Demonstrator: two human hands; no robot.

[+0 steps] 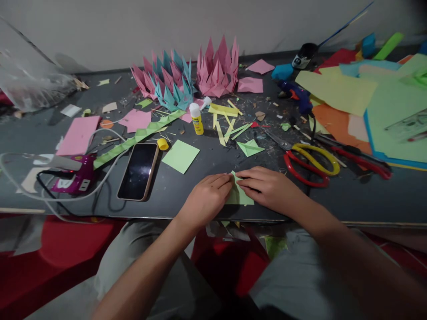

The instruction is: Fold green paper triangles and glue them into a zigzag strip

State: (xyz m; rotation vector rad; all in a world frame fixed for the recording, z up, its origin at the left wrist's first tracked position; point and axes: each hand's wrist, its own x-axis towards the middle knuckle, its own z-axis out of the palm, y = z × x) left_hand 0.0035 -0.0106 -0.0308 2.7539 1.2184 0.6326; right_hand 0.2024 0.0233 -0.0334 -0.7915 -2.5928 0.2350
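Note:
A small light-green paper piece (239, 195) lies at the near edge of the dark table (187, 186). My left hand (206, 197) presses on its left side with fingers curled and closed. My right hand (267, 186) pinches and holds down its top right. Both hands meet over the paper's upper fold. Another green square sheet (180, 156) rests just beyond my left hand, and a folded green piece (250, 147) sits beyond my right hand.
A phone (139, 171) lies left of my hands, with a glue stick (196, 118) and its yellow cap (163, 144) behind. Pink and blue folded paper crowns (187, 78) stand at the back. Scissors (312, 162), a glue gun (298, 95) and coloured sheets (370, 106) fill the right.

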